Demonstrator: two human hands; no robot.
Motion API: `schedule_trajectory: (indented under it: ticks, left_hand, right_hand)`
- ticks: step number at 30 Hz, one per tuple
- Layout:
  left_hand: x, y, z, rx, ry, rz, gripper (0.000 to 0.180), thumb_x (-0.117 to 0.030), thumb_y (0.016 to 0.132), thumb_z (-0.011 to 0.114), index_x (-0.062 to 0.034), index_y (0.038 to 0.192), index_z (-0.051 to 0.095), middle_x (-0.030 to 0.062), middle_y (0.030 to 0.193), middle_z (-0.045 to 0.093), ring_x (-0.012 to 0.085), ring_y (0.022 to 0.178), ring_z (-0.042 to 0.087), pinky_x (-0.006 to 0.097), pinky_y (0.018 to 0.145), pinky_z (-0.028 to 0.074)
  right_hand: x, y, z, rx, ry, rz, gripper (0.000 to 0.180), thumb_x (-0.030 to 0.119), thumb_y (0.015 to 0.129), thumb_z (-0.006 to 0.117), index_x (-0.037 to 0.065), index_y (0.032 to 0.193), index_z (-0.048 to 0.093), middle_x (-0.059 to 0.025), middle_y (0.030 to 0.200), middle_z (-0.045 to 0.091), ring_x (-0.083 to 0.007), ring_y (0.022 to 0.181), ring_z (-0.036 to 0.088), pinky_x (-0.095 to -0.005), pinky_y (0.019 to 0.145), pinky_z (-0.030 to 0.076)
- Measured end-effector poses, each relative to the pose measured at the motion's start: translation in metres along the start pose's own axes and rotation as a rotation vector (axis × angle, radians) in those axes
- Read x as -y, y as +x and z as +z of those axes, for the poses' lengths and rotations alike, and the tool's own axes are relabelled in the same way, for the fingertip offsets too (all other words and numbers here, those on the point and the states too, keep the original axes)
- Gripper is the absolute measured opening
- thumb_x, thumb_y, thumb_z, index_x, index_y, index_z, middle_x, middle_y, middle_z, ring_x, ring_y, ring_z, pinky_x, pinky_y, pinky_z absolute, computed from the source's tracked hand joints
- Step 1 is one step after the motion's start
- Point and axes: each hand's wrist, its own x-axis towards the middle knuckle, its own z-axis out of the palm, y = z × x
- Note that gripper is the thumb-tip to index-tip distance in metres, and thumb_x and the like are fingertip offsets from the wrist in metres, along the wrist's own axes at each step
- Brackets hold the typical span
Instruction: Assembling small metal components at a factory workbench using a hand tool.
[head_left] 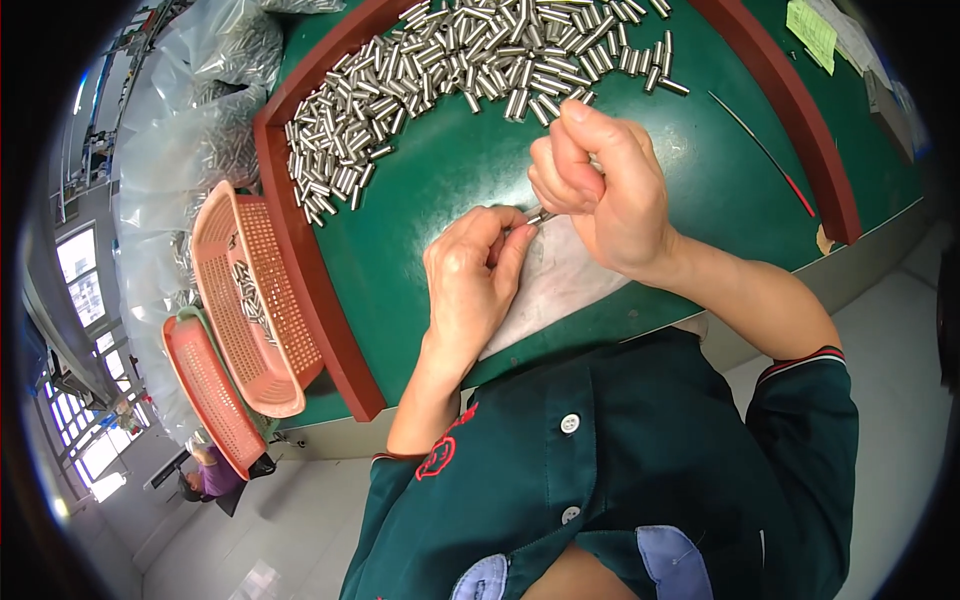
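Thumb and fingers of my left hand (472, 265) pinch a small metal cylinder (534, 217), mostly covered by the fingertips. My right hand (608, 180) is closed in a fist just beside it, touching or nearly touching its right end. What the fist holds, if anything, is hidden by the fingers. Under both hands lies a whitish cloth (555, 285) on the green tabletop (440, 160). Beyond them spreads a big heap of short, shiny metal cylinders (500, 50), reaching round to the left.
A red-brown raised border (310, 265) frames the work area left and right. On the right lies a thin rod tool with a red handle (800, 197). Left stand a peach basket (285, 320) with some cylinders and a coral basket (205, 390), beside clear plastic bags (225, 140).
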Motion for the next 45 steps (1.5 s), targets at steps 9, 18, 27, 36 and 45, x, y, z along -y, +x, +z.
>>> schedule_trajectory:
  ticks: [9,18,27,36,45]
  left_hand:
    - [0.001,0.000,0.000,-0.005,-0.007,0.002,0.009,-0.003,0.068,0.066,-0.0025,0.073,0.058,0.0077,0.056,0.048,0.0211,0.047,0.046,0.031,0.045,0.038]
    - [0.005,0.001,0.003,-0.041,-0.076,0.020,0.007,-0.002,0.068,0.066,-0.0016,0.071,0.059,0.0093,0.059,0.053,0.0222,0.049,0.050,0.031,0.046,0.039]
    - [0.006,-0.003,0.004,-0.029,-0.119,-0.078,0.009,-0.002,0.068,0.065,-0.0012,0.066,0.057,0.0096,0.058,0.053,0.0250,0.049,0.051,0.033,0.045,0.040]
    - [0.004,-0.002,0.002,-0.008,-0.021,-0.024,0.009,-0.002,0.071,0.064,0.0002,0.073,0.055,0.0065,0.057,0.050,0.0164,0.049,0.046,0.028,0.047,0.038]
    - [0.024,0.001,-0.033,0.191,-1.699,-0.232,0.012,-0.015,0.086,0.052,-0.0048,0.090,0.048,0.0053,0.079,0.046,0.0063,0.059,0.034,0.017,0.046,0.031]
  right_hand:
    - [0.001,0.001,0.002,0.039,-0.022,-0.001,0.043,0.023,0.090,0.029,0.012,0.048,0.027,0.0017,0.043,0.026,-0.0076,0.041,0.017,-0.0240,0.041,0.017]
    - [-0.001,0.000,0.009,0.036,-0.128,-0.027,0.044,0.023,0.090,0.031,0.011,0.049,0.027,0.0026,0.044,0.024,-0.0079,0.041,0.018,-0.0241,0.042,0.018]
    - [-0.008,-0.006,0.013,0.147,-0.284,-0.132,0.041,0.016,0.089,0.034,0.007,0.050,0.025,0.0001,0.045,0.025,-0.0101,0.043,0.022,-0.0267,0.043,0.020]
    - [0.015,0.019,-0.004,0.025,0.060,-0.066,0.044,0.026,0.090,0.028,0.013,0.048,0.025,0.0035,0.042,0.022,-0.0088,0.040,0.015,-0.0253,0.042,0.017]
    - [0.022,0.014,-0.011,-0.065,0.150,-0.104,0.041,0.023,0.089,0.032,0.013,0.049,0.025,0.0016,0.041,0.023,-0.0082,0.040,0.017,-0.0249,0.041,0.017]
